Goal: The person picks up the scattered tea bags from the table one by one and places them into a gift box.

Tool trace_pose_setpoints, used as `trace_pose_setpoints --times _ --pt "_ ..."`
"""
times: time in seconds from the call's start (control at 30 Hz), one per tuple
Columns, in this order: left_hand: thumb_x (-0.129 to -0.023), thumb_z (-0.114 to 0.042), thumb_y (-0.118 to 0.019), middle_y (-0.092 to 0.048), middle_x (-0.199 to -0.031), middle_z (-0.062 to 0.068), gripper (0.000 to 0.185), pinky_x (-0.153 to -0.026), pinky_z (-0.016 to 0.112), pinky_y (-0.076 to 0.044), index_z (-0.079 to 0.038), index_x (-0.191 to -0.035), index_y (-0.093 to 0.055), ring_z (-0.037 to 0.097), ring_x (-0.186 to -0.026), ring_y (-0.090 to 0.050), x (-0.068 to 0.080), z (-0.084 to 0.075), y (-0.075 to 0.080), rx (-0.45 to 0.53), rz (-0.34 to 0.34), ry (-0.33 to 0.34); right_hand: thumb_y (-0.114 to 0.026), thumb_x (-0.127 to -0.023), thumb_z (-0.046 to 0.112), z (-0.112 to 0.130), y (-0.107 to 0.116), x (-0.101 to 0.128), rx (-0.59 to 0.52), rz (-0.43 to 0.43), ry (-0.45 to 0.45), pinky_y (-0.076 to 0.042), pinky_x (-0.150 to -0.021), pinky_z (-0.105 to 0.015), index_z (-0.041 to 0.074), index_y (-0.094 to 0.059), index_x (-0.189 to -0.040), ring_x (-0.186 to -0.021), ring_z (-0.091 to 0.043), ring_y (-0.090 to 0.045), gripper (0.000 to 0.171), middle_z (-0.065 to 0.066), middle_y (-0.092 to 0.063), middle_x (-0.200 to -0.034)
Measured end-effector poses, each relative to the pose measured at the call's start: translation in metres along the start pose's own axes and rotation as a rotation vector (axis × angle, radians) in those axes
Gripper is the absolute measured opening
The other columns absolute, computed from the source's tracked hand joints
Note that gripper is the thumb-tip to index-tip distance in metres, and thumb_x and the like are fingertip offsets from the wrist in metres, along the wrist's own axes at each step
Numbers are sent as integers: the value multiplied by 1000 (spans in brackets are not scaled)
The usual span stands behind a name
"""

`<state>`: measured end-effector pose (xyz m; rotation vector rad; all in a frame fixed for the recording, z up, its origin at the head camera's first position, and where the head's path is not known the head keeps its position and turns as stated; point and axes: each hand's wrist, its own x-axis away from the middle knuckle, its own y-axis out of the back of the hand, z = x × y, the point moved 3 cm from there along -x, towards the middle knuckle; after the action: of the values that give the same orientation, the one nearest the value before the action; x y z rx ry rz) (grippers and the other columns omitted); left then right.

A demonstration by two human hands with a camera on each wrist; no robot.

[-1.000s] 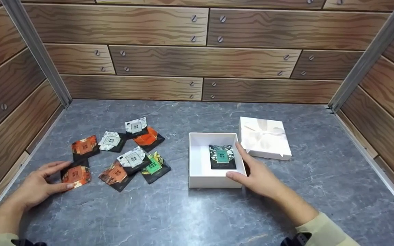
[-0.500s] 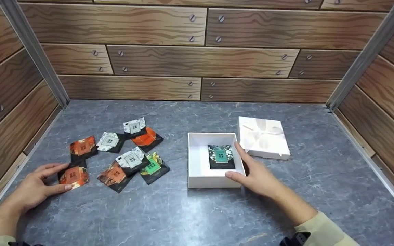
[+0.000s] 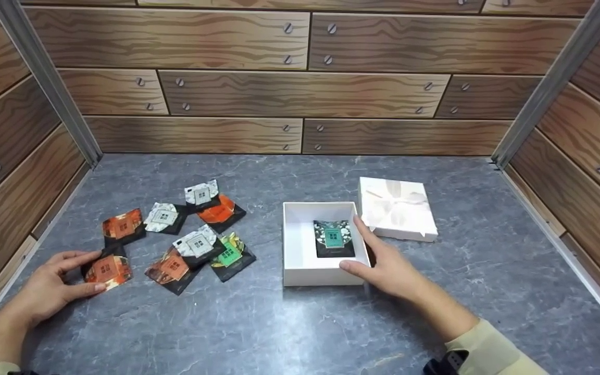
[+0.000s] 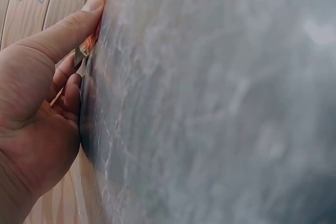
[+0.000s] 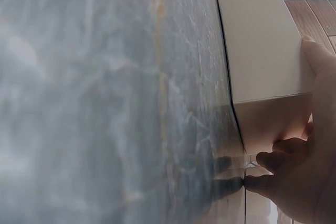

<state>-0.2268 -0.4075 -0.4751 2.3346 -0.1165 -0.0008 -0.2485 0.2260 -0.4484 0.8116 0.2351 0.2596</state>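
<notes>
My left hand (image 3: pixel 52 284) is at the table's left, thumb and fingers pinching an orange-and-black sachet (image 3: pixel 106 268) by its edges. In the left wrist view the thumb lies on that sachet (image 4: pixel 94 32) near the tabletop. My right hand (image 3: pixel 391 263) grips the right side of an open white box (image 3: pixel 321 277), thumb at the front right rim and a finger along the right wall. Other fingers curl beside the box's outer side (image 5: pixel 268 40) in the right wrist view. Inside the box lies a green-and-black sachet (image 3: pixel 334 239).
Several sachets lie between left hand and box, some overlapping: an orange one (image 3: pixel 123 225), white ones (image 3: pixel 163 216), a green-yellow one (image 3: pixel 231 255). A white lid with a ribbon bow (image 3: pixel 399 205) sits behind the box at right. Wood-patterned walls (image 3: pixel 300 94) enclose the grey table.
The head view has shifted a little, so everything appears slightly further left. Both hands keep their places on the sachet and the box.
</notes>
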Motion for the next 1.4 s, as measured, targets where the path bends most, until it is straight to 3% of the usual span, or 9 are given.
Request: trace_pose_setpoints --times 0.1,0.23,0.33,0.5,0.7,0.97,1.13,1.23,1.4 --pt "-89 -25 -89 -37 -148 32 78 -103 66 -35 5 -152 -52 54 -134 -37 2 -1 -1 6 -19 3 -76 -95 54 0 0 0 1 -1 9 -35 -118 -65 19 -19 -172 -145 -47 -45 102 -25 -40 -164" --pt "-89 -23 -88 -37 -146 29 76 -97 45 -40 4 -152 -53 46 -126 -44 4 -3 -3 -18 -47 -3 -76 -95 54 0 0 1 9 -1 14 -35 -117 -65 18 -19 -172 -144 -48 -46 102 -26 -41 -163" --pt "-89 -21 -89 -39 -144 27 75 -89 28 -39 3 -151 -54 35 -117 -50 5 -4 -4 -48 -73 -17 -76 -95 54 0 0 1 16 0 12 -36 -117 -65 18 -19 -172 -143 -48 -46 102 -27 -42 -162" --pt "-89 -17 -89 -39 -142 27 74 -79 15 -40 4 -151 -54 19 -103 -54 3 -8 -4 -49 -97 -31 -75 -94 56 1 1 0 18 1 9 -36 -117 -66 19 -19 -172 -143 -49 -46 102 -26 -42 -162" --pt "-88 -10 -88 -39 -140 27 75 -72 16 -47 6 -151 -53 6 -90 -58 1 -10 -5 5 -117 -49 -76 -94 54 1 3 -1 11 -11 8 -36 -118 -64 18 -19 -171 -143 -47 -47 103 -26 -43 -162" --pt "-88 -2 -85 -42 -136 31 73 -67 20 -52 6 -152 -51 7 -86 -59 7 -11 -4 35 -124 -38 -75 -93 58 2 -2 -1 3 14 -9 -34 -119 -64 20 -17 -172 -144 -48 -45 105 -27 -41 -162" --pt "-90 -2 -83 -63 -107 19 71 -53 25 -48 5 -153 -50 7 -68 -55 6 -15 0 73 -123 -1 -75 -93 60 4 -1 -2 15 13 -14 -34 -119 -64 21 -16 -172 -144 -49 -44 106 -26 -40 -163" --pt "-91 -2 -82 -65 -88 11 72 -49 27 -44 6 -154 -48 9 -59 -49 4 -19 2 87 -125 9 -75 -93 59 3 0 -1 18 8 -10 -34 -118 -64 20 -16 -172 -144 -49 -45 106 -27 -40 -162" --pt "-93 -5 -81 -65 -87 10 71 -48 27 -44 5 -154 -48 9 -58 -48 3 -28 6 80 -133 7 -76 -93 58 1 0 0 3 2 -5 -35 -118 -65 20 -17 -172 -143 -49 -46 105 -27 -41 -162"
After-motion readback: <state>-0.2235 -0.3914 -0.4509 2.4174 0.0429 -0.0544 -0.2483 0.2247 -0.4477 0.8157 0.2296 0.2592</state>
